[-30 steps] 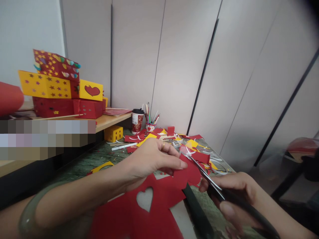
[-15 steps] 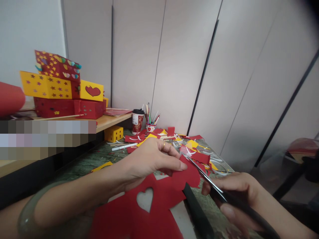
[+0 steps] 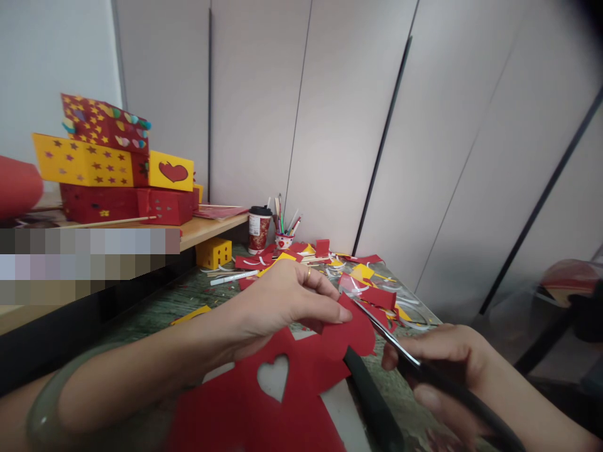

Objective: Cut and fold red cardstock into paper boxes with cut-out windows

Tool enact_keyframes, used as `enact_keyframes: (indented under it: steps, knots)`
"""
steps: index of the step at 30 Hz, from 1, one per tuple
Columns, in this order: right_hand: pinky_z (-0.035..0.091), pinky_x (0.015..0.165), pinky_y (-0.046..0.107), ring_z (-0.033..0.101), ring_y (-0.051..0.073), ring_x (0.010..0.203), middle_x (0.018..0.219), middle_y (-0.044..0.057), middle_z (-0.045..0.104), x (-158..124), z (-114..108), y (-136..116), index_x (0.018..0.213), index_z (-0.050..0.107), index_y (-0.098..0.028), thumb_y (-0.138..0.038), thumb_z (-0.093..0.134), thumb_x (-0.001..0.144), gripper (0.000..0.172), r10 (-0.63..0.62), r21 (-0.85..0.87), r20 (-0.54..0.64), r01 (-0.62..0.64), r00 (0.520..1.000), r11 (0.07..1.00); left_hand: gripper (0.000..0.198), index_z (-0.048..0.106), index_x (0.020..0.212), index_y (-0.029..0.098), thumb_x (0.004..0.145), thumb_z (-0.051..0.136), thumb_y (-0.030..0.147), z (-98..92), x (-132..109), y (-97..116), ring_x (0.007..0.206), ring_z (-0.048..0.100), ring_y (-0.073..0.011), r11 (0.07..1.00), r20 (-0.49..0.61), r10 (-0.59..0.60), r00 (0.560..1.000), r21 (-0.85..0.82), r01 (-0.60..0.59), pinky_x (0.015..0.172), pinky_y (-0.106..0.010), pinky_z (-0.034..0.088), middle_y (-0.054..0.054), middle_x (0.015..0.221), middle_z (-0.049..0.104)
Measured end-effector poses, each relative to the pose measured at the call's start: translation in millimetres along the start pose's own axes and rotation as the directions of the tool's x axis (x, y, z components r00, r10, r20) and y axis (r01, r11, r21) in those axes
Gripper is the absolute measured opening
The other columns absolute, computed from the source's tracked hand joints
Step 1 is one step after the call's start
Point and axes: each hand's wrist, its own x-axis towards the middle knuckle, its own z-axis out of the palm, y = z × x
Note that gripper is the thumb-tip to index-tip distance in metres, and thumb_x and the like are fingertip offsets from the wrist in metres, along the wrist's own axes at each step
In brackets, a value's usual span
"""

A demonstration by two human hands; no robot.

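Note:
Between the thumb and fingers of my left hand (image 3: 296, 295) is a piece of red paper (image 3: 353, 336) with a rounded, scalloped edge. My right hand (image 3: 447, 364) is closed around the black handles of a pair of scissors (image 3: 400, 351); the blades meet the paper's upper edge close to my left thumb. Below lies a larger red sheet (image 3: 226, 408) with a heart-shaped hole cut in it, showing pale material underneath. Beside that sheet, under the held piece, rests a long black object (image 3: 374, 402) whose kind I cannot make out.
Red, yellow and white paper scraps (image 3: 372, 295) litter the far table. A lidded paper cup (image 3: 259, 229) and a pen holder (image 3: 284, 240) stand behind, near a small yellow box (image 3: 214, 253). Decorated red and yellow boxes (image 3: 108, 163) are stacked on a raised wooden shelf (image 3: 219, 225) at left.
The scissor blades have drawn closer together at the edge of the red paper. Both hands stay nearly in place, and the view has shifted very slightly.

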Motion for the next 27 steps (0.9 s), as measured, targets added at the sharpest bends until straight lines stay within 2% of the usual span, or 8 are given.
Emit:
enact_keyframes:
  steps: [3, 9, 15, 21, 25, 27]
  knots:
    - [0.033, 0.035, 0.019, 0.032, 0.006, 0.033, 0.043, -0.004, 0.041, 0.4, -1.1, -0.6, 0.08, 0.06, -0.019, -0.05, 0.048, 0.075, 0.033, 0.059, -0.074, 0.088, -0.052, 0.994, 0.996, 0.01, 0.058, 0.06, 0.012, 0.063, 0.066, 0.016, -0.5, 0.3, -1.3, 0.04, 0.037, -0.0006, 1.0, 0.011, 0.014, 1.0, -0.005, -0.014, 0.038, -0.012, 0.027, 0.005, 0.048, 0.049]
    - [0.036, 0.036, 0.02, 0.032, 0.006, 0.033, 0.046, -0.004, 0.041, -1.7, -0.4, -4.1, 0.078, 0.057, -0.018, -0.054, 0.049, 0.073, 0.037, 0.124, -0.051, 0.079, -0.121, 0.989, 0.991, 0.01, 0.058, 0.059, 0.012, 0.063, 0.065, 0.016, -0.5, 0.0, -2.4, 0.041, 0.037, -0.001, 1.0, 0.019, 0.028, 0.999, -0.001, -0.028, 0.04, -0.013, 0.028, 0.005, 0.049, 0.049]
    - [0.035, 0.035, 0.021, 0.033, 0.007, 0.032, 0.042, -0.003, 0.041, 2.7, 1.6, -5.4, 0.079, 0.059, -0.019, -0.054, 0.05, 0.073, 0.036, 0.127, -0.063, 0.06, -0.123, 0.99, 0.99, 0.008, 0.058, 0.06, 0.013, 0.063, 0.064, 0.016, -0.4, 0.0, -2.6, 0.041, 0.036, -0.0021, 1.0, 0.015, 0.018, 1.0, -0.02, -0.017, 0.039, -0.015, 0.028, 0.005, 0.05, 0.05]
    - [0.036, 0.036, 0.021, 0.034, 0.006, 0.033, 0.044, -0.003, 0.041, 0.9, 0.9, -5.1, 0.08, 0.059, -0.018, -0.051, 0.051, 0.074, 0.034, 0.156, -0.022, 0.073, -0.154, 0.985, 0.988, 0.008, 0.058, 0.06, 0.013, 0.063, 0.065, 0.015, -0.2, -0.9, -2.4, 0.04, 0.036, -0.0013, 0.999, 0.007, 0.022, 1.0, -0.024, -0.021, 0.042, -0.015, 0.031, 0.005, 0.049, 0.049]
    - [0.036, 0.035, 0.02, 0.036, 0.006, 0.033, 0.044, -0.003, 0.042, 0.1, 0.0, -1.4, 0.071, 0.057, -0.017, -0.054, 0.052, 0.071, 0.038, 0.135, 0.059, 0.061, -0.138, 0.989, 0.989, 0.008, 0.057, 0.061, 0.013, 0.063, 0.065, 0.014, 0.2, -0.8, -2.2, 0.042, 0.039, -0.0013, 0.998, 0.005, 0.023, 1.0, -0.059, -0.023, 0.043, -0.013, 0.032, 0.005, 0.05, 0.049]
    - [0.036, 0.034, 0.019, 0.037, 0.006, 0.032, 0.043, -0.004, 0.041, 0.3, -1.1, 1.1, 0.077, 0.059, -0.018, -0.054, 0.053, 0.07, 0.037, 0.108, 0.124, 0.071, -0.117, 0.992, 0.985, 0.008, 0.057, 0.062, 0.013, 0.064, 0.065, 0.015, -0.5, -0.1, -3.0, 0.045, 0.042, -0.0021, 0.997, 0.001, 0.024, 1.0, -0.078, -0.024, 0.044, -0.013, 0.033, 0.005, 0.052, 0.05]
